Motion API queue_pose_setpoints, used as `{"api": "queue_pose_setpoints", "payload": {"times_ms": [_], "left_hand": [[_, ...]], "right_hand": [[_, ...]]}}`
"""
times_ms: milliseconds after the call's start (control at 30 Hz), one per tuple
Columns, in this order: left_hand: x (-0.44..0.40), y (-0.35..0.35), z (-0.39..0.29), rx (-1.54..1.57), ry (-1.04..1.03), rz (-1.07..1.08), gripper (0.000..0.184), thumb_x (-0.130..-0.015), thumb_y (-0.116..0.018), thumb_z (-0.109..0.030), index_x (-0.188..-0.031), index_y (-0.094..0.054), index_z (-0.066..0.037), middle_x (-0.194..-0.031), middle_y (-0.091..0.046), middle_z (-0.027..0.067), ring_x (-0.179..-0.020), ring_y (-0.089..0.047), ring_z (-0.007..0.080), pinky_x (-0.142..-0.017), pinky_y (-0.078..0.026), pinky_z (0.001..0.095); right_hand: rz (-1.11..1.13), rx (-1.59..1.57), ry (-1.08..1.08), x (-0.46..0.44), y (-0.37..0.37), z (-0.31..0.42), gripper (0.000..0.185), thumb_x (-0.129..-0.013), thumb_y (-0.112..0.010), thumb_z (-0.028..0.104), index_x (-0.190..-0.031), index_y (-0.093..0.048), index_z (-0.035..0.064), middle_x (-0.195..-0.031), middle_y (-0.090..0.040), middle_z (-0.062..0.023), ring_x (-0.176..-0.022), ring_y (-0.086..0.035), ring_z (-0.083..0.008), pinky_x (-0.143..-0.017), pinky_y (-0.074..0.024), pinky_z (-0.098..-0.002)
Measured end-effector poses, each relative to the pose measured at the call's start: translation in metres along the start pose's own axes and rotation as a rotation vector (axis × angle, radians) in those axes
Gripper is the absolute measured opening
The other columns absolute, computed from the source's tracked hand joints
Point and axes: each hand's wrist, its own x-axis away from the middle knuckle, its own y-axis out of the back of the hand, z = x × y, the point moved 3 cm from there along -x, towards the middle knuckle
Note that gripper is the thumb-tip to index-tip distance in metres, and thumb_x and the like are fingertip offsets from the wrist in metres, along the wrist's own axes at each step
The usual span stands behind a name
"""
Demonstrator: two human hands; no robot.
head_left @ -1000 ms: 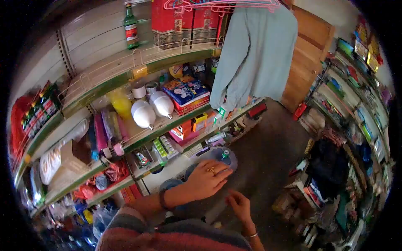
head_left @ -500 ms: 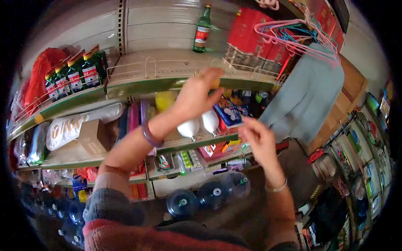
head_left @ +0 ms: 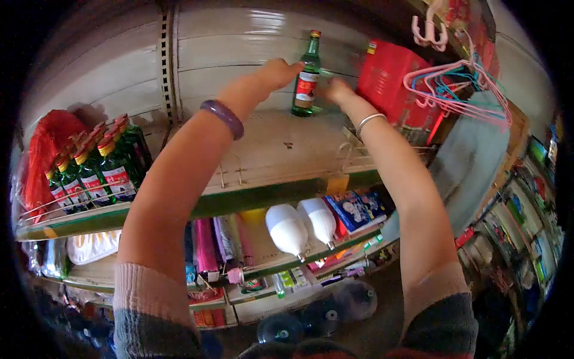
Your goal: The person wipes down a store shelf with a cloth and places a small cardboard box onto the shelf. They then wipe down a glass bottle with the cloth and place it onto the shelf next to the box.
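A green glass bottle [head_left: 307, 84] with a yellow cap and a red and white label stands upright on the upper shelf [head_left: 269, 143]. My left hand [head_left: 276, 73], wearing a purple bangle, is at the bottle's shoulder from the left. Its thumb side is against the glass and the other fingers are mostly hidden; the hand looks closed on it. Just right of the bottle is my right hand [head_left: 336, 91], with a silver bangle on the wrist. Motion blurs its fingers, and a greenish smear lies between them and the bottle.
Similar bottles [head_left: 101, 167] crowd the shelf's left end behind a wire rail, beside a red bag [head_left: 51, 155]. To the right stand a red box [head_left: 391, 75] and pink hangers [head_left: 439, 78]. White light bulbs [head_left: 287, 230] and blue packs [head_left: 353, 209] lie on the shelf below.
Both hands have risen from near the lower shelf and shelf edge to the bottle on the upper shelf. The view has shifted, so the shelves sit lower in it.
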Motion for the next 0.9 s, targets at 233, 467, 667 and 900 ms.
{"api": "queue_pose_setpoints", "payload": {"times_ms": [233, 467, 667, 900], "left_hand": [[-0.005, -0.006, 0.032, 0.037, 0.007, 0.044, 0.087, -0.079, -0.043, -0.073, -0.13, -0.044, -0.001, -0.115, -0.051, 0.0164, -0.103, -0.051, 0.0307, -0.084, -0.042, 0.0507], [-0.015, -0.008, 0.047, 0.027, 0.012, 0.082, 0.09, -0.079, -0.041, -0.074, -0.134, -0.039, -0.003, -0.128, -0.046, 0.0177, -0.112, -0.047, 0.0317, -0.091, -0.042, 0.0459], [-0.01, 0.0, 0.05, 0.086, 0.005, 0.098, 0.09, -0.079, -0.039, -0.075, -0.134, -0.041, -0.005, -0.135, -0.043, 0.0172, -0.124, -0.04, 0.0339, -0.097, -0.036, 0.0513], [-0.009, 0.024, 0.06, 0.182, -0.053, 0.13, 0.089, -0.077, -0.038, -0.077, -0.135, -0.041, -0.01, -0.139, -0.04, 0.0177, -0.13, -0.034, 0.0339, -0.099, -0.027, 0.062]], "right_hand": [[0.216, -0.488, 0.096, -0.103, -0.096, -0.057, 0.049, -0.074, -0.074, 0.028, -0.115, -0.054, 0.0114, -0.106, -0.062, -0.0078, -0.097, -0.059, -0.0229, -0.084, -0.0452, -0.0418], [0.282, -0.784, -0.071, -0.074, -0.082, -0.027, 0.035, -0.075, -0.074, 0.027, -0.103, -0.057, 0.0145, -0.09, -0.064, -0.0034, -0.079, -0.061, -0.0202, -0.058, -0.0457, -0.0395], [0.262, -0.605, 0.08, -0.064, -0.091, 0.024, 0.032, -0.079, -0.07, 0.026, -0.105, -0.057, 0.0118, -0.09, -0.063, -0.003, -0.083, -0.061, -0.0207, -0.052, -0.0493, -0.038], [0.344, -0.381, 0.335, -0.062, -0.111, 0.088, 0.038, -0.08, -0.064, 0.04, -0.102, -0.06, 0.0106, -0.092, -0.065, -0.0064, -0.073, -0.062, -0.0193, -0.057, -0.0505, -0.032]]}}
